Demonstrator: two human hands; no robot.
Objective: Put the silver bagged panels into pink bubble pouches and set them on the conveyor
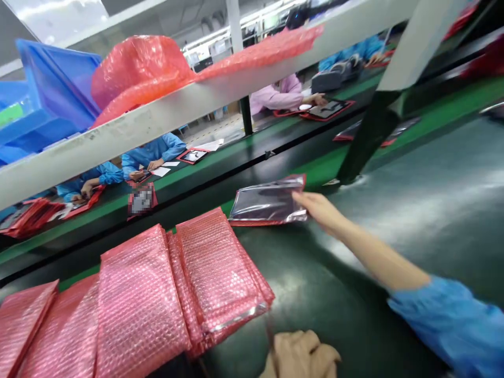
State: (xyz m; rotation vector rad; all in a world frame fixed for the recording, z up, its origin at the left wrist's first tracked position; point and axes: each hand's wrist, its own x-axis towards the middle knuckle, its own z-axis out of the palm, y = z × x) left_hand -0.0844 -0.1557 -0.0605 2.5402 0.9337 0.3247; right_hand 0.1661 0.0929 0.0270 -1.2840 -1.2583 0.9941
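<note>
My right hand (313,207), at the end of a blue sleeve, pinches the right edge of a dark flat panel in a clear-fronted, red-edged bag (270,202). The bag lies tilted over the green strip and the dark tabletop. My left hand (303,354) is low in the picture with its fingers curled closed. A thin dark edge shows beside it, and what it grips is hidden. To its upper left lies a stack of red bubble-wrap bags (220,262), apart from my right hand.
More red bubble-wrap bags (137,299) cover the left of the table (342,315). A white rail (118,131) crosses above, bearing red bubble wrap (142,68) and blue bins (55,89). A dark-footed post (366,136) stands right. Across the line, co-workers' hands (155,164) handle panels.
</note>
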